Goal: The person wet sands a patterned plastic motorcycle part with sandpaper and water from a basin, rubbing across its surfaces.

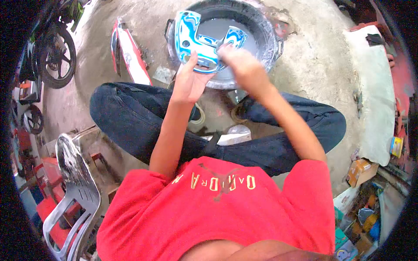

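Observation:
A blue-and-white patterned panel point(187, 32), curved like a U, is held over a round dark basin point(271, 48) of greyish liquid. My left hand point(191, 82) grips the panel's lower edge, with the thumb on its patterned face. At the panel's right part is my right hand point(241, 63), blurred, its fingers drawn together. Whatever those fingers hold, if anything, is too small and smeared to make out.
Red-and-white panels point(133, 58) lie left of the basin. A motorbike wheel point(56, 56) stands at the far left, above a grey plastic chair point(78, 174). On the right are a pale sheet point(374, 104), a cardboard box point(362, 172) and assorted clutter.

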`<action>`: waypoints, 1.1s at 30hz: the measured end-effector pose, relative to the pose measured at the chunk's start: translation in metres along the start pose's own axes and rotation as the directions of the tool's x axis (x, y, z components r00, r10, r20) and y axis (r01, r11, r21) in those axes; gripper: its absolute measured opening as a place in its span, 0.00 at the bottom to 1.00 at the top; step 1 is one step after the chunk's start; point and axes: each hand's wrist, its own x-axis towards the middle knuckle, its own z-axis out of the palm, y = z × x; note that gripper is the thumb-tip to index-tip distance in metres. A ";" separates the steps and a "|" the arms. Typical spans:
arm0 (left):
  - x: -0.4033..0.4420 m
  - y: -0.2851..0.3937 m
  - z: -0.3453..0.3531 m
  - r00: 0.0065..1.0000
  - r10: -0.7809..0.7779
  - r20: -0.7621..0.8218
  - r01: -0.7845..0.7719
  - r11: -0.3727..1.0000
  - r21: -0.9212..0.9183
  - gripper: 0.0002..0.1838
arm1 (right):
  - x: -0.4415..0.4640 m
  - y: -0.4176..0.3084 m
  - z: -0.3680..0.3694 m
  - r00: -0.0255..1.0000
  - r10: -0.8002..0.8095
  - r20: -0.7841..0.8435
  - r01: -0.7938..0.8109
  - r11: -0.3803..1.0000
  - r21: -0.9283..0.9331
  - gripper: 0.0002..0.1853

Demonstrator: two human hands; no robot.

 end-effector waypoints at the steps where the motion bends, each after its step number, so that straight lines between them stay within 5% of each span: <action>1: -0.001 -0.004 0.001 1.000 -0.017 -0.011 0.016 0.999 -0.048 0.27 | -0.005 0.019 0.007 0.990 0.138 0.002 -0.138 0.990 0.015 0.19; 4: -0.004 -0.014 -0.016 0.999 -0.005 -0.043 0.004 1.000 -0.010 0.27 | -0.017 0.031 0.017 0.942 0.285 0.175 -0.300 0.952 0.064 0.18; 8: -0.006 -0.013 -0.039 0.977 0.072 -0.202 -0.069 0.997 0.020 0.24 | -0.003 -0.001 0.044 0.955 0.161 0.249 -0.230 0.932 0.279 0.17; 14: -0.014 0.005 -0.081 0.848 0.279 -0.451 -0.325 0.945 -0.026 0.24 | 0.051 -0.040 0.089 0.948 0.189 0.257 -0.293 0.835 0.467 0.14; 19: -0.025 0.026 -0.107 0.643 0.403 -0.652 -0.493 0.868 0.051 0.25 | 0.082 -0.063 0.143 0.941 0.321 0.110 -0.317 0.714 0.625 0.14; 20: -0.027 0.030 -0.110 0.609 0.415 -0.676 -0.512 0.857 0.065 0.25 | 0.085 -0.055 0.157 0.908 0.375 0.187 -0.400 0.641 0.655 0.14; 26: -0.007 0.031 -0.171 0.323 0.581 -0.747 -0.566 0.751 0.339 0.27 | 0.093 -0.027 0.180 0.871 0.463 0.163 -0.457 0.645 0.613 0.14; 30: 0.013 0.022 -0.217 0.264 0.697 -0.666 -0.559 0.673 0.484 0.26 | 0.079 -0.043 0.194 0.911 0.377 0.167 -0.405 0.743 0.533 0.16; 33: 0.028 0.002 -0.266 0.375 0.606 -0.702 -0.521 0.763 0.381 0.25 | 0.072 -0.062 0.206 0.881 0.346 0.323 -0.471 0.716 0.516 0.18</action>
